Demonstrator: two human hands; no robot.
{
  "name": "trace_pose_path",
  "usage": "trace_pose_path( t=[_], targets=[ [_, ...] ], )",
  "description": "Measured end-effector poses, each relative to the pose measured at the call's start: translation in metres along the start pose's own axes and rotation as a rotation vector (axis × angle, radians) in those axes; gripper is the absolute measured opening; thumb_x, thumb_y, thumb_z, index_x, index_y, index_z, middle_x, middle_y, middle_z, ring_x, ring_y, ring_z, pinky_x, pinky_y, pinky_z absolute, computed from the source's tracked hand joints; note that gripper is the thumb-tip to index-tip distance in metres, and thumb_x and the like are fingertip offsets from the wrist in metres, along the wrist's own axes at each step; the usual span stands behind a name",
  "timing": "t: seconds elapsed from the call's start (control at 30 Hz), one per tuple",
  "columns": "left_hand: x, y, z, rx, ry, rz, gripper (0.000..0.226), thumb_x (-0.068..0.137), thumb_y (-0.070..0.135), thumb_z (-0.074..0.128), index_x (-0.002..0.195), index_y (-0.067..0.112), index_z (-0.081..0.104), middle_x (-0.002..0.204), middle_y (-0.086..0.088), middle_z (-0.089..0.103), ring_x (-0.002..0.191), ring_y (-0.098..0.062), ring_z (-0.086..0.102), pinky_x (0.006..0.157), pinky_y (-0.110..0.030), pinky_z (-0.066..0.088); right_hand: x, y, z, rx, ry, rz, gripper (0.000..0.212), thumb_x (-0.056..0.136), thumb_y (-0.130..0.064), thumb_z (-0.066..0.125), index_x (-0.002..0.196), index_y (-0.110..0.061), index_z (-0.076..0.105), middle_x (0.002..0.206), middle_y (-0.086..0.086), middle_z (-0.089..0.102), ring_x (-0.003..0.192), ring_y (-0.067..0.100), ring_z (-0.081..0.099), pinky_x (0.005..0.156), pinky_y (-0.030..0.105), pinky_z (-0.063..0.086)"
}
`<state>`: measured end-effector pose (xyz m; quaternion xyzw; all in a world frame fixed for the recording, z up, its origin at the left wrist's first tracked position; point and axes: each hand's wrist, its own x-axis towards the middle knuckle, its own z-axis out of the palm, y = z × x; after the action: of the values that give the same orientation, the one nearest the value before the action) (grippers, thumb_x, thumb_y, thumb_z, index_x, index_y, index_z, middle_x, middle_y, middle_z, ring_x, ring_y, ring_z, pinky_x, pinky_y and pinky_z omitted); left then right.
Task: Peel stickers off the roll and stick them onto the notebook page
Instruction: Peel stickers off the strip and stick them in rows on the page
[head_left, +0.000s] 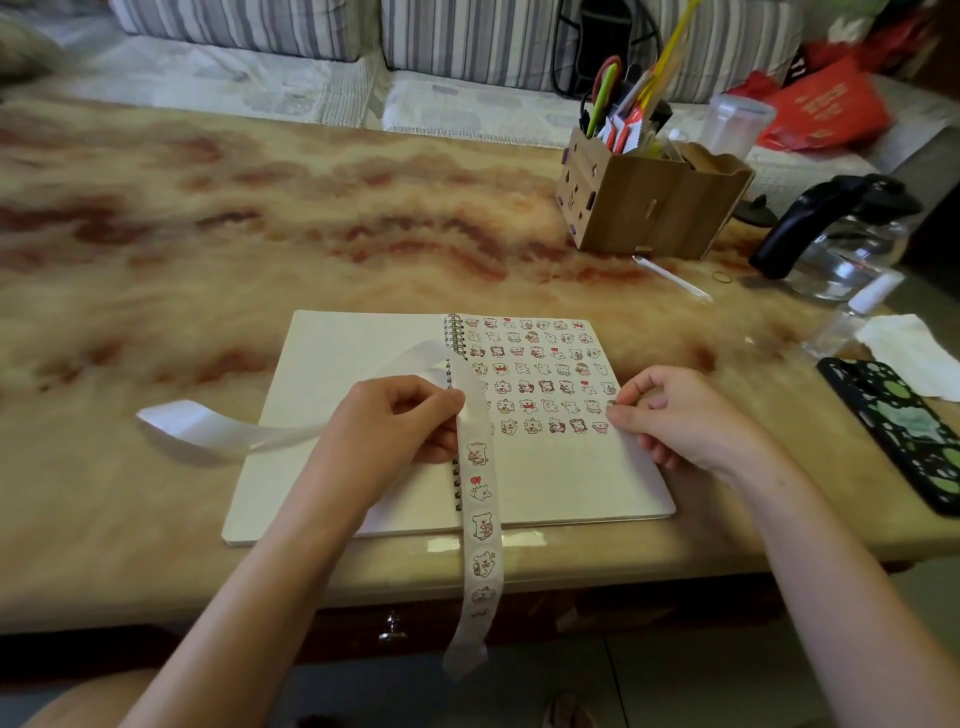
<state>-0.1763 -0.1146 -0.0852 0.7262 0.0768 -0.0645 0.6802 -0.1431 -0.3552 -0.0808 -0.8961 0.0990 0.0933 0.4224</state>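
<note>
An open spiral notebook (566, 483) lies at the table's near edge. Its right page carries several rows of small cartoon stickers (540, 374). My left hand (384, 426) grips a long sticker strip (480, 525) over the spiral binding. The printed end of the strip hangs down past the table edge. Its bare backing curls away to the left (208, 428). My right hand (675, 415) rests at the right edge of the page, thumb and forefinger pinched together at the end of the lowest sticker row; a small sticker seems to be under the fingertips.
A wooden organiser box (649, 208) with pens and scissors stands at the back right. Right of it are a clear plastic cup (735, 124), a glass kettle (841, 239), a small bottle (852, 317), a tissue (914, 353) and a patterned phone case (904, 431). A sofa runs behind the table.
</note>
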Motion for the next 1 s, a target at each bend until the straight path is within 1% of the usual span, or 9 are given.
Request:
trace_pose_path(
  t=[0.1, 0.2, 0.27, 0.43, 0.53, 0.67, 0.77, 0.9, 1.0],
  targets=[
    [0.001, 0.0, 0.0, 0.0, -0.001, 0.0, 0.022, 0.089, 0.013, 0.062, 0.068, 0.008, 0.067, 0.065, -0.008, 0.069, 0.057, -0.013, 0.064, 0.061, -0.021, 0.058, -0.001, -0.001, -0.002, 0.02, -0.007, -0.003, 0.012, 0.086, -0.012, 0.068, 0.088, -0.008, 0.057, 0.054, 0.003, 0.054, 0.038, 0.011, 0.044, 0.033, 0.018, 0.033],
    [0.001, 0.0, 0.0, 0.003, -0.001, 0.001, 0.022, 0.089, 0.013, 0.062, 0.068, 0.008, 0.068, 0.065, -0.008, 0.07, 0.057, -0.013, 0.064, 0.061, -0.02, 0.057, -0.003, -0.002, -0.004, 0.059, -0.049, -0.002, 0.03, 0.074, -0.017, 0.079, 0.09, -0.005, 0.057, 0.054, 0.003, 0.056, 0.038, 0.009, 0.046, 0.035, 0.019, 0.035],
    [0.0, -0.001, -0.001, 0.002, 0.0, 0.002, 0.022, 0.088, 0.013, 0.062, 0.068, 0.008, 0.068, 0.066, -0.008, 0.07, 0.057, -0.013, 0.064, 0.06, -0.02, 0.057, -0.004, -0.002, -0.004, 0.049, -0.071, 0.007, 0.033, 0.071, -0.014, 0.081, 0.09, -0.005, 0.056, 0.055, 0.003, 0.055, 0.037, 0.007, 0.047, 0.035, 0.018, 0.036],
    [0.001, -0.001, -0.001, 0.01, -0.003, -0.001, 0.022, 0.088, 0.014, 0.062, 0.068, 0.009, 0.068, 0.068, -0.01, 0.071, 0.059, -0.014, 0.065, 0.061, -0.021, 0.057, -0.003, -0.002, -0.008, 0.027, -0.106, 0.009, 0.016, 0.082, -0.006, 0.071, 0.09, -0.006, 0.057, 0.055, 0.003, 0.053, 0.037, 0.007, 0.045, 0.035, 0.016, 0.036],
    [0.0, 0.0, -0.001, 0.01, -0.002, -0.005, 0.021, 0.088, 0.015, 0.062, 0.069, 0.009, 0.068, 0.067, -0.009, 0.07, 0.056, -0.016, 0.063, 0.055, -0.022, 0.056, -0.004, -0.003, -0.006, 0.031, -0.041, 0.003, 0.01, 0.086, -0.007, 0.066, 0.091, -0.005, 0.058, 0.055, 0.002, 0.054, 0.036, 0.004, 0.044, 0.034, 0.013, 0.032],
    [-0.003, 0.004, -0.002, -0.006, 0.007, 0.051, 0.018, 0.088, 0.017, 0.062, 0.073, 0.009, 0.068, 0.068, -0.006, 0.071, 0.056, -0.013, 0.064, 0.044, -0.019, 0.048, -0.013, -0.017, 0.008, 0.225, 0.119, -0.166, 0.008, 0.091, -0.013, 0.061, 0.088, -0.006, 0.06, 0.058, 0.003, 0.06, 0.04, 0.003, 0.048, 0.039, 0.011, 0.036],
    [-0.005, 0.007, 0.0, -0.055, 0.004, 0.109, 0.016, 0.089, 0.014, 0.06, 0.076, 0.008, 0.068, 0.068, -0.002, 0.071, 0.058, -0.01, 0.065, 0.048, -0.018, 0.05, -0.031, -0.034, 0.03, 0.372, 0.014, -0.306, 0.009, 0.09, -0.019, 0.062, 0.084, -0.013, 0.064, 0.065, 0.004, 0.069, 0.051, 0.01, 0.056, 0.046, 0.02, 0.045],
    [-0.004, 0.007, 0.001, -0.076, 0.052, 0.168, 0.015, 0.09, 0.013, 0.06, 0.08, 0.005, 0.068, 0.065, -0.001, 0.069, 0.058, -0.01, 0.065, 0.051, -0.019, 0.053, -0.053, -0.048, 0.059, 0.398, -0.068, -0.397, 0.005, 0.082, -0.018, 0.072, 0.084, -0.017, 0.067, 0.073, 0.003, 0.072, 0.059, 0.013, 0.065, 0.052, 0.036, 0.053],
    [-0.004, 0.007, 0.0, -0.097, 0.079, 0.193, 0.015, 0.09, 0.013, 0.06, 0.081, 0.002, 0.067, 0.063, -0.001, 0.068, 0.058, -0.01, 0.066, 0.053, -0.02, 0.054, -0.057, -0.051, 0.066, 0.412, -0.055, -0.45, 0.012, 0.079, -0.007, 0.074, 0.082, -0.017, 0.068, 0.075, 0.002, 0.072, 0.067, 0.009, 0.065, 0.055, 0.031, 0.057]
  ],
)
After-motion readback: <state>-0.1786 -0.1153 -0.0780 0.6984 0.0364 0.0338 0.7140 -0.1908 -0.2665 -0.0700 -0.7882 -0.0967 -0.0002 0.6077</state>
